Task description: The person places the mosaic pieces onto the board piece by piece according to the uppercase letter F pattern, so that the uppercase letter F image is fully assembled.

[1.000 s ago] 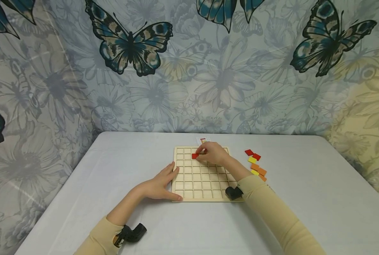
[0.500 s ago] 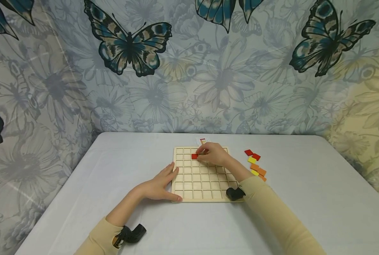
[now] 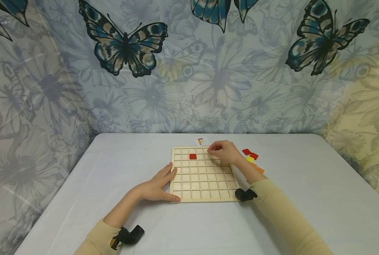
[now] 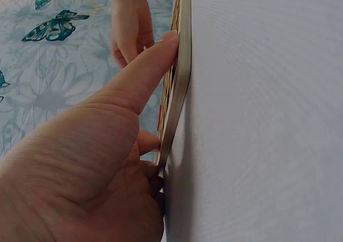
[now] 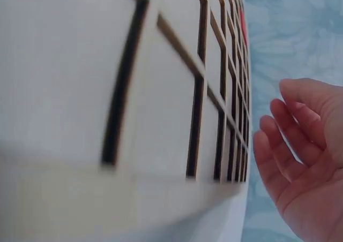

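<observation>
A pale wooden grid board [image 3: 195, 177] lies on the white table. One red square tile [image 3: 193, 156] sits in a cell of its second row from the back; the right wrist view catches it as a red sliver [image 5: 243, 25]. My left hand [image 3: 155, 184] rests against the board's left side, thumb on the near corner and fingers spread along the edge. Over the back right part of the board hovers my right hand [image 3: 225, 151]. Its fingers are loosely bent with nothing between them, as the right wrist view of the hand [image 5: 305, 140] confirms.
A small printed pattern card [image 3: 202, 141] lies just behind the board. Right of the board are loose tiles: red ones [image 3: 246, 152], a yellow one [image 3: 250, 159] and orange ones [image 3: 258, 170], partly hidden by the right forearm. A butterfly-patterned wall [image 3: 176, 106] stands behind the table.
My right hand has let go of the red tile, which stays on the board, and has moved right. The pattern card is now uncovered. My left hand keeps its place.
</observation>
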